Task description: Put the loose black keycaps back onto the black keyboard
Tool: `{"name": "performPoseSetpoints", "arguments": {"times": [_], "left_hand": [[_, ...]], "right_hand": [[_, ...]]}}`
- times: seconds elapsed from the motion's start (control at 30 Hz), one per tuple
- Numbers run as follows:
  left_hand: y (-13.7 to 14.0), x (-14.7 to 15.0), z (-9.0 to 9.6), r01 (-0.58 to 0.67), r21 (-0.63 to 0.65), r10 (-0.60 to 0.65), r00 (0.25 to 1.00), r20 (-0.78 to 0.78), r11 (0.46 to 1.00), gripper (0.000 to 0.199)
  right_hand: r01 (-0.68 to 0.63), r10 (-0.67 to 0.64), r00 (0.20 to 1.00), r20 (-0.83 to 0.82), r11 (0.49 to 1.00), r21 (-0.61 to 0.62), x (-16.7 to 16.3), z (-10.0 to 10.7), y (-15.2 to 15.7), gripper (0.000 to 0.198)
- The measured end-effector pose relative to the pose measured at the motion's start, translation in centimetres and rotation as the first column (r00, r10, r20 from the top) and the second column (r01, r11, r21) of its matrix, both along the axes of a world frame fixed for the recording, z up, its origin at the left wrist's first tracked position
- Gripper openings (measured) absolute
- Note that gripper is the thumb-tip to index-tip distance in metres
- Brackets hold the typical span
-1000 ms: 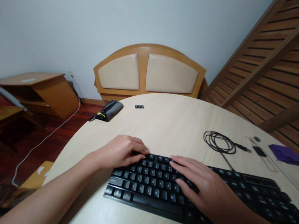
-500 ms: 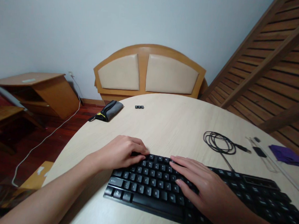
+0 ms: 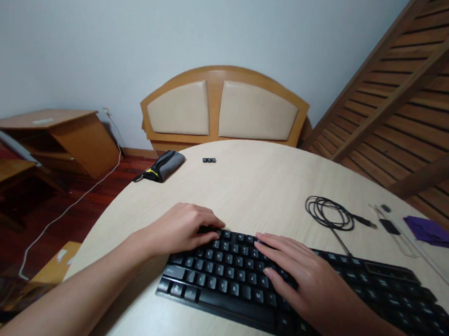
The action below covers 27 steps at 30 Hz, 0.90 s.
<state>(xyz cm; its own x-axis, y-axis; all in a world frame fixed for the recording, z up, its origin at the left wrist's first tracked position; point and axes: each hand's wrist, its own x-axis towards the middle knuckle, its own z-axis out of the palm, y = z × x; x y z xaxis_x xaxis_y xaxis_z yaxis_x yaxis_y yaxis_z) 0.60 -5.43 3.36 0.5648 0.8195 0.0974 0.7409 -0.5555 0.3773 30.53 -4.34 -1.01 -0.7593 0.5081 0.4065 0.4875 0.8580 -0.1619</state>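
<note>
A black keyboard [image 3: 235, 277] with white-lettered keys lies at a slant on the round table, running off towards the lower right. My left hand [image 3: 183, 229] is curled over its top left corner, thumb and fingers closed around the edge and end keys there; what exactly sits between the fingertips is hidden. Across the middle of the keys rests my right hand [image 3: 297, 272], palm down with fingers stretched out towards the upper key row. Some keys are covered by it.
Three small black keycaps [image 3: 209, 160] stand in a row at the back of the table [image 3: 254, 180]. A grey-black pouch [image 3: 165, 166] lies on its left edge. To the right are a coiled USB cable [image 3: 329, 213], a tweezer-like metal item, and a folded purple cloth [image 3: 431, 232].
Hardly anything differs. The left fingertips have shifted very slightly at the keyboard's corner, while the right hand stays in place.
</note>
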Motion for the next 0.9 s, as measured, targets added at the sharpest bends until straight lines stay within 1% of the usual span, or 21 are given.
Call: {"name": "performPoseSetpoints", "arguments": {"times": [0.13,0.23,0.33,0.4,0.5,0.57,0.67,0.8,0.9], "left_hand": [[0.1,0.1,-0.2,-0.065,-0.077,0.069,0.997,0.040,0.995,0.018],[0.3,0.0,-0.6,-0.140,-0.155,0.155,0.984,0.089,0.978,0.016],[0.4,-0.2,-1.2,-0.146,-0.242,0.191,0.967,0.170,0.959,0.016],[0.4,-0.1,-1.3,-0.148,-0.266,0.203,0.960,0.193,0.953,0.017],[0.0,0.4,-1.1,-0.194,-0.238,0.230,0.964,0.132,0.952,0.018],[-0.3,0.9,-0.8,-0.236,-0.181,0.250,0.967,0.055,0.955,0.020],[-0.9,1.8,-0.5,-0.259,-0.112,0.257,0.966,-0.035,0.959,0.023],[-1.2,2.2,-0.5,-0.266,-0.108,0.258,0.962,-0.087,0.958,0.025],[-1.1,2.0,-0.7,-0.268,-0.122,0.258,0.962,-0.092,0.956,0.024]], "right_hand": [[0.000,0.000,1.000,0.010,1.000,-0.006,0.0,-0.1,0.0,0.036],[0.001,-0.001,1.000,0.006,1.000,-0.008,0.0,-0.1,0.1,0.036],[-0.001,0.001,1.000,-0.003,1.000,-0.006,0.0,-0.2,0.1,0.036],[-0.003,0.003,1.000,-0.011,1.000,-0.007,0.0,-0.2,0.1,0.036],[-0.004,0.003,1.000,-0.022,1.000,-0.017,0.1,-0.2,0.0,0.036],[0.000,-0.001,1.000,-0.027,1.000,-0.023,0.1,-0.2,0.0,0.036],[0.001,-0.001,1.000,-0.025,1.000,-0.027,0.0,-0.2,0.0,0.036],[0.001,-0.001,1.000,-0.013,1.000,-0.027,0.1,-0.2,0.0,0.036],[0.001,-0.002,1.000,-0.014,1.000,-0.030,0.0,-0.1,0.0,0.036]]}}
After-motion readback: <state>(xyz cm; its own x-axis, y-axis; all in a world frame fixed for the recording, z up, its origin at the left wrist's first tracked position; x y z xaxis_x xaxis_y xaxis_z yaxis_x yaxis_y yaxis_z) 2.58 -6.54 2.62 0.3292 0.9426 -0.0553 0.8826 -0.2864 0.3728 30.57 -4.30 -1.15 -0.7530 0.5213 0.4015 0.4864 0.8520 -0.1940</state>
